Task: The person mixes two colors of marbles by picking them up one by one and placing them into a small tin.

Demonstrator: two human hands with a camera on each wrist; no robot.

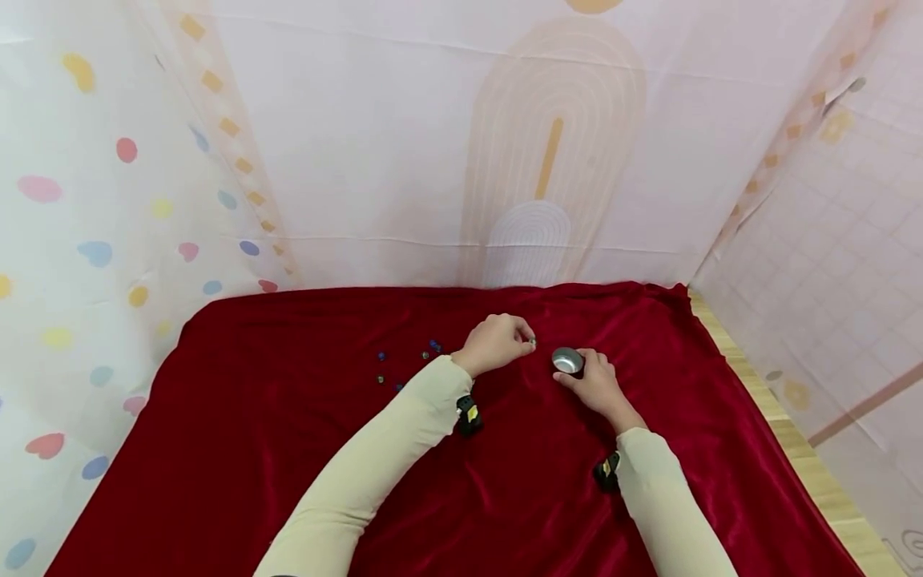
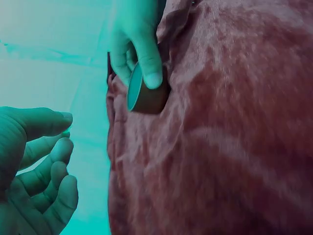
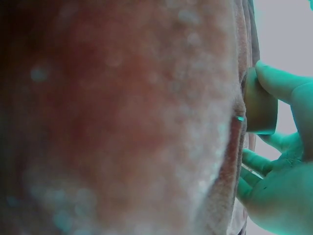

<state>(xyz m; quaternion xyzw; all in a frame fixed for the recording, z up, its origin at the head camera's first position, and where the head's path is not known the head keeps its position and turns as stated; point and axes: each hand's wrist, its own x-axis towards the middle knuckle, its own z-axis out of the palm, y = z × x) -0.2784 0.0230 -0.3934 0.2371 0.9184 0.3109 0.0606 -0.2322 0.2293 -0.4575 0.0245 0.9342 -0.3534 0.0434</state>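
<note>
My left hand (image 1: 493,343) pinches a small shiny bead-like piece (image 1: 533,342) between thumb and fingertips, above the cloth. In the left wrist view, only a bright speck of that piece shows between the fingertips. A small round metal tin (image 1: 568,361), its mouth up, stands on the cloth just right of the left fingertips. My right hand (image 1: 597,385) grips the tin from the right, thumb on the near side and fingers round the far side. The right wrist view shows the tin's side wall (image 3: 260,105) resting against the cloth.
A dark red velvety cloth (image 1: 303,449) covers the table, with folds in it. Several small blue pieces (image 1: 435,345) and gold-green round pieces (image 1: 380,379) lie left of my left forearm. A patterned curtain (image 1: 375,160) hangs behind; wooden boards (image 1: 800,449) show along the right.
</note>
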